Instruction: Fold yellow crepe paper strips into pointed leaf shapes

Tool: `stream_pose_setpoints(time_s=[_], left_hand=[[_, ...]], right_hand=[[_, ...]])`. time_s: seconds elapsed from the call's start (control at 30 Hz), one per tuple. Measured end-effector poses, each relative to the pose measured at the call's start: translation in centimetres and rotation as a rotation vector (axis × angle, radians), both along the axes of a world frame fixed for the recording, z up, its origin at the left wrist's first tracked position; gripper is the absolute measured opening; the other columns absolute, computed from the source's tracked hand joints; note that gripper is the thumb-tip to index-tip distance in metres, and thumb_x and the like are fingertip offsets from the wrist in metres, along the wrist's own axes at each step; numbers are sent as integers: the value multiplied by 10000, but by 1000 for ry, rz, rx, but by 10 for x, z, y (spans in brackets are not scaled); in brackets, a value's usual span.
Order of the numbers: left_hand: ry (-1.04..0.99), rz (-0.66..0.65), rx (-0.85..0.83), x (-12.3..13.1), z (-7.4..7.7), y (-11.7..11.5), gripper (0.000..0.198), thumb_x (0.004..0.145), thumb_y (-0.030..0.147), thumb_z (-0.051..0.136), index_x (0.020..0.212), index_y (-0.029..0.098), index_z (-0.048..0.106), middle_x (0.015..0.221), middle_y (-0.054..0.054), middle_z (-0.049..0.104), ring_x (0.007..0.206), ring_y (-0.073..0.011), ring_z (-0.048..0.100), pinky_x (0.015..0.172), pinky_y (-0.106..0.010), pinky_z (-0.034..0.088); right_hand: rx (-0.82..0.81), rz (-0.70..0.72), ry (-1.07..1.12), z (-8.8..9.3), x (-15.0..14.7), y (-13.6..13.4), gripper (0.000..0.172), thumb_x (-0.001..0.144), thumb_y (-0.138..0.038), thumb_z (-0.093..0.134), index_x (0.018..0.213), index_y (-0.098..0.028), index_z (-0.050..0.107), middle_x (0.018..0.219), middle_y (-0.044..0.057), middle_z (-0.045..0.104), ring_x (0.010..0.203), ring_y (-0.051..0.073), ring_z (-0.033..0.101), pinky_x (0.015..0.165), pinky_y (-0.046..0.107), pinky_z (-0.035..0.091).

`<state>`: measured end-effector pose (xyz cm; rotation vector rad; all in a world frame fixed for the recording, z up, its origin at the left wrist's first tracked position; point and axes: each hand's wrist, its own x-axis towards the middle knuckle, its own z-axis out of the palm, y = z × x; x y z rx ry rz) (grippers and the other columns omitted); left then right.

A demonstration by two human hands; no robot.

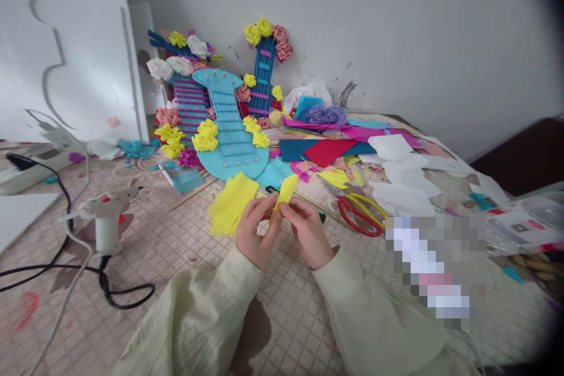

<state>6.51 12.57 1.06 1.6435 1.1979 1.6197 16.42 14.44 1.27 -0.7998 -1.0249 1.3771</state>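
Observation:
Between my two hands is a narrow yellow strip (288,188), folded or rolled and tilted upward, that looks like crepe paper or felt. My left hand (259,229) pinches its lower left side. My right hand (308,231) grips the lower right side with thumb and fingers. Just left of my left hand lies a stack of yellow sheets (231,202). Behind the hands stands a light blue harp-like craft piece (227,123) with strings and yellow paper flowers (205,136). A dark tool with green parts lies partly hidden behind my fingers.
A white glue gun (108,217) with black cable stands at the left. Red-and-yellow-handled scissors (362,214) lie right of my hands. More flowered craft pieces (263,79) lean on the wall. White scraps (405,179) and coloured sheets (328,151) cover the back right. A blurred patch hides something at the right.

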Motion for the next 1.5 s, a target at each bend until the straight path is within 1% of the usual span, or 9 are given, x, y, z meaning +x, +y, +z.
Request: stream_pose_setpoints(time_s=[0.1, 0.27, 0.47, 0.63, 0.8, 1.0, 1.13, 1.3, 1.5], left_hand=[[106, 42, 68, -1, 3, 0, 343, 768, 142, 499, 1103, 211, 526, 926, -58, 503, 821, -133, 515, 686, -276, 500], [171, 41, 141, -3, 3, 2, 332, 775, 124, 470, 1091, 203, 534, 879, -49, 486, 801, -131, 494, 673, -269, 471], [239, 17, 77, -4, 2, 2, 299, 765, 153, 475, 1057, 177, 536, 898, -61, 497, 840, -155, 504, 723, -298, 461], [148, -41, 9, -4, -3, 3, 338, 757, 168, 493, 1093, 200, 476, 963, -59, 559, 858, -158, 544, 756, -299, 469], [52, -53, 13, -4, -9, 3, 299, 766, 165, 499, 1063, 197, 501, 996, -62, 576, 905, -159, 560, 802, -288, 469], [9, -31, 23, -5, -6, 3, 231, 761, 170, 519, 988, 179, 558, 945, -63, 593, 875, -155, 571, 763, -269, 497], [18, -34, 9, -4, -3, 2, 155, 748, 181, 537, 890, 163, 597, 907, -67, 603, 849, -157, 572, 735, -274, 509], [-58, 2, -97, -2, 2, 0, 140, 734, 213, 559, 853, 153, 600, 827, -49, 635, 738, -132, 599, 676, -252, 521], [-48, 17, -149, -2, 4, 2, 101, 702, 197, 566, 777, 139, 601, 767, -45, 639, 654, -114, 588, 618, -227, 511]], right_hand=[[22, 6, -37, 1, 1, 0, 90, 697, -273, 602, 747, -207, 637, 732, 6, 604, 736, 143, 538, 718, 282, 420], [34, 9, -131, 3, 3, -2, 104, 699, -289, 592, 707, -189, 621, 707, 0, 596, 698, 137, 530, 677, 273, 414], [19, 12, -144, 2, 6, -1, 102, 705, -278, 592, 705, -177, 608, 660, -8, 569, 664, 132, 514, 647, 266, 406], [-8, 11, -25, -1, 8, 2, 78, 700, -259, 605, 707, -183, 626, 678, -6, 570, 670, 127, 510, 651, 263, 398], [-45, -3, 39, 0, 8, 3, 81, 696, -253, 613, 710, -178, 637, 696, 0, 575, 676, 120, 499, 650, 260, 383], [-97, -54, 150, 5, 10, 7, 83, 669, -260, 633, 697, -182, 633, 687, -6, 563, 659, 111, 487, 623, 245, 381], [-78, -63, 89, 5, 11, 8, 115, 663, -290, 632, 690, -178, 625, 674, -1, 559, 660, 124, 493, 656, 271, 395], [-22, -29, -48, 4, 11, 4, 122, 676, -295, 619, 677, -172, 620, 684, 3, 567, 703, 134, 505, 700, 279, 395], [-9, -74, -89, 4, 19, 11, 159, 680, -317, 606, 639, -164, 600, 626, -8, 525, 647, 122, 479, 639, 264, 384]])
